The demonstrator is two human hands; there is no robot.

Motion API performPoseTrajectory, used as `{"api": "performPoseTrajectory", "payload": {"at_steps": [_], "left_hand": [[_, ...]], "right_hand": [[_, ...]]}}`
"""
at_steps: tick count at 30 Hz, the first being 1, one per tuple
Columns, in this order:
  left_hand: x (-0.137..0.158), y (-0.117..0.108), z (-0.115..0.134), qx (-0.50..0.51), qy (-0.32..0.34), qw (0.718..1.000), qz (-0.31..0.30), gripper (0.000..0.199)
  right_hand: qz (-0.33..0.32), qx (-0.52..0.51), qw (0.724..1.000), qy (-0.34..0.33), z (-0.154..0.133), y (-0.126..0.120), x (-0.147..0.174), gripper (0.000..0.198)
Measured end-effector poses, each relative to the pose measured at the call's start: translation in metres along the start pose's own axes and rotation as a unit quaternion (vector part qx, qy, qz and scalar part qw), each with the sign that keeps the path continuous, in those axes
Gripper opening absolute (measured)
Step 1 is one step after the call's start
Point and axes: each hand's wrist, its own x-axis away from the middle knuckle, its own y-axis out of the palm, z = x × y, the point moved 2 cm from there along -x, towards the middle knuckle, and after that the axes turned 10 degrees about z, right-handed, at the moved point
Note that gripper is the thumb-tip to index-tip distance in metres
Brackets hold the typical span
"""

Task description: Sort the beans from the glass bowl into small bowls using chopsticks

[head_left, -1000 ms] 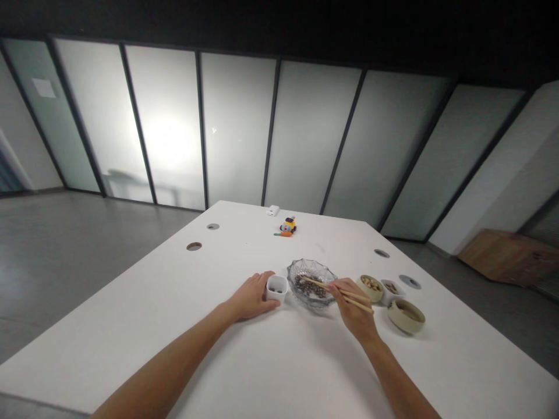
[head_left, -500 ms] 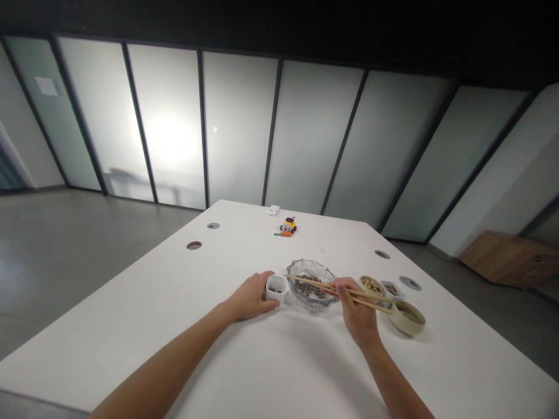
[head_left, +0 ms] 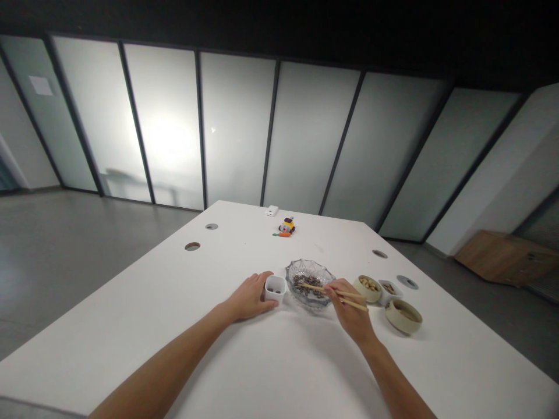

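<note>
Frosted panels (head_left: 238, 128) stand beyond the far edge of your white table (head_left: 279, 372), with a toy vehicle (head_left: 287, 225) and a carrot-shaped piece (head_left: 283, 235) in its far middle. You seem to be at the picking step: your right hand (head_left: 349, 305) holds wooden chopsticks (head_left: 312, 287) whose tips are among the small dark pieces (head_left: 309, 283) inside the glass bowl (head_left: 325, 274), near the middle of the table. Whether the tips grip one is too small to tell. From here, the move would seem to call for a light, even pinch and a steady lift clear of the rim. That hand reaches in from the near right, fingers bent around the sticks, which slant down to the left. Your left arm stretches in from the near left; the left hand rests low, thumb at the near side and fingers behind, clasping the white cup (head_left: 274, 297), just left of the bowl, a few dark bits inside. Right of you stand a nut bowl (head_left: 365, 297) and a greenish bowl (head_left: 399, 325).
</note>
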Motion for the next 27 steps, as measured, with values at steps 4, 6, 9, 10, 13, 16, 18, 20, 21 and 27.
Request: {"api": "performPoseTrajectory", "payload": {"at_steps": [4, 6, 9, 10, 13, 16, 18, 20, 21, 27], "left_hand": [[-0.0007, 0.0012, -0.0005, -0.004, 0.0, 1.0, -0.001, 0.078], [-0.0011, 0.0018, -0.0008, -0.005, -0.002, 1.0, 0.0, 0.078], [-0.0012, 0.0021, -0.0013, -0.005, -0.002, 1.0, 0.0, 0.079], [-0.0011, 0.0019, -0.0014, -0.004, -0.001, 1.0, 0.001, 0.078], [-0.0008, 0.0011, -0.001, -0.001, 0.001, 1.0, -0.001, 0.078], [-0.0006, 0.0, -0.0001, 0.001, -0.002, 1.0, -0.006, 0.078], [-0.0006, -0.0005, 0.0005, 0.003, -0.004, 1.0, -0.005, 0.078], [-0.0008, -0.0003, 0.0005, 0.005, -0.004, 1.0, -0.006, 0.078], [-0.0009, 0.0, 0.0003, 0.005, -0.004, 1.0, -0.005, 0.078], [-0.0016, 0.0019, -0.0018, 0.003, 0.002, 1.0, 0.0, 0.077]], "right_hand": [[-0.009, -0.003, 1.0, -0.008, 0.0008, 0.0008, 0.0005, 0.055], [-0.015, -0.009, 1.0, -0.012, -0.0001, 0.001, 0.0006, 0.054], [-0.023, -0.013, 0.999, -0.019, -0.0011, 0.0007, 0.0006, 0.052], [-0.022, -0.012, 0.999, -0.021, -0.001, 0.0004, 0.0004, 0.052], [-0.005, -0.005, 1.0, -0.024, 0.0009, -0.0018, -0.0002, 0.051], [0.014, 0.007, 1.0, -0.023, 0.0029, -0.0041, -0.0009, 0.051], [0.022, 0.013, 0.999, -0.025, 0.0031, -0.005, -0.0013, 0.051], [0.031, 0.011, 0.999, -0.029, 0.0026, -0.0051, -0.0014, 0.05], [0.034, 0.01, 0.999, -0.03, 0.0024, -0.0048, -0.0014, 0.051], [0.005, -0.005, 1.0, -0.014, 0.0053, 0.0007, 0.0009, 0.052]]}}
